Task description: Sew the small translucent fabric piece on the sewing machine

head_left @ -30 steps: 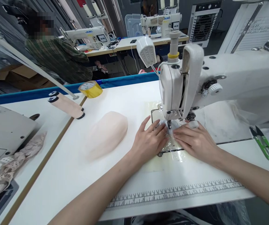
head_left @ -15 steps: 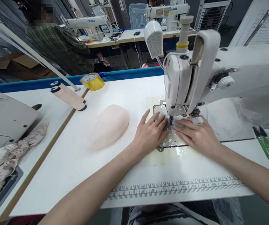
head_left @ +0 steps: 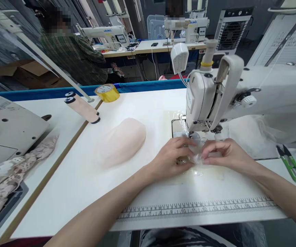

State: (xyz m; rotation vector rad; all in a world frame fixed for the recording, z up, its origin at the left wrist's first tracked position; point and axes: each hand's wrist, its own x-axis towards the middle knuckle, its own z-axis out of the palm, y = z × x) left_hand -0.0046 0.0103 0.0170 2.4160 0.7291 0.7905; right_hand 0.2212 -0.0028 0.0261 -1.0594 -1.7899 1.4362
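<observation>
Just in front of the sewing machine (head_left: 202, 99) needle, a small piece of sheer white fabric (head_left: 197, 158) is bunched between my two hands. My left hand (head_left: 172, 157) is curled with its fingertips closed on the fabric's left side. From the other side, my right hand (head_left: 224, 155) pinches the fabric between thumb and fingers. Part of the material is hidden by my fingers. To the left, a pale pink moulded cup (head_left: 124, 142) lies on the white table (head_left: 73, 181).
Green thread snips (head_left: 292, 164) lie at the right. Pink thread spools (head_left: 83, 108) and a yellow tape roll (head_left: 107, 93) sit at the back left. Lace fabric (head_left: 21, 171) lies by another machine. A ruler strip (head_left: 189, 211) runs along the front edge. A person (head_left: 68, 55) works beyond.
Both hands have drawn back from the needle area toward me. They lay flat by the presser foot and are now curled, with the sheer fabric gathered between them. The view has tilted up slightly.
</observation>
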